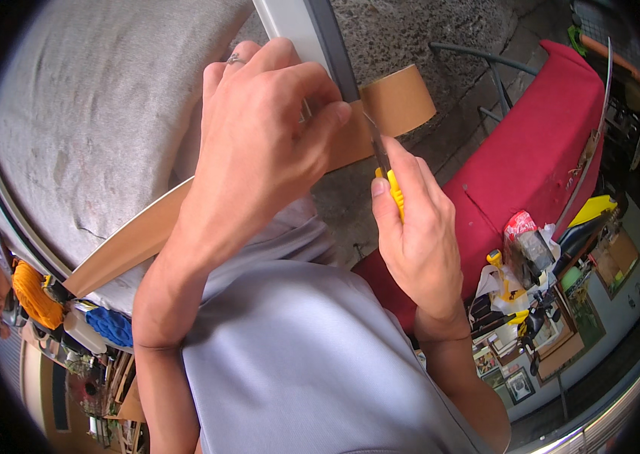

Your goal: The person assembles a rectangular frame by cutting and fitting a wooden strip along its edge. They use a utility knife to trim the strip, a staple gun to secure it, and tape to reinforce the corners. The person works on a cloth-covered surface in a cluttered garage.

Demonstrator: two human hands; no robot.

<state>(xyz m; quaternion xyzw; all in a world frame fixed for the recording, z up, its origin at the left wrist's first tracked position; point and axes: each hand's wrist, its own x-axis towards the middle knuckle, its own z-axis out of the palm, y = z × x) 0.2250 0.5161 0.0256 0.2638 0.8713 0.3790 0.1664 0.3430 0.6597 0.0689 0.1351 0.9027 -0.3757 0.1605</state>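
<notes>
A long, thin brown strip, like edge banding, runs from the lower left under my left forearm and past a narrow piece with a pale face and dark edge. My left hand, a ring on one finger, is closed at that piece, its thumb pressed on the strip; the curled fingertips are partly hidden. In my right hand is a yellow utility knife, thumb on one side of its handle. Its blade is out and points up at the strip, beside my left thumb and the dark edge.
Grey cloth covers a broad surface at the left. On the right stands a red fabric-covered seat, with a plastic bag and clutter beyond it. An orange bundle and a blue cloth lie at the lower left.
</notes>
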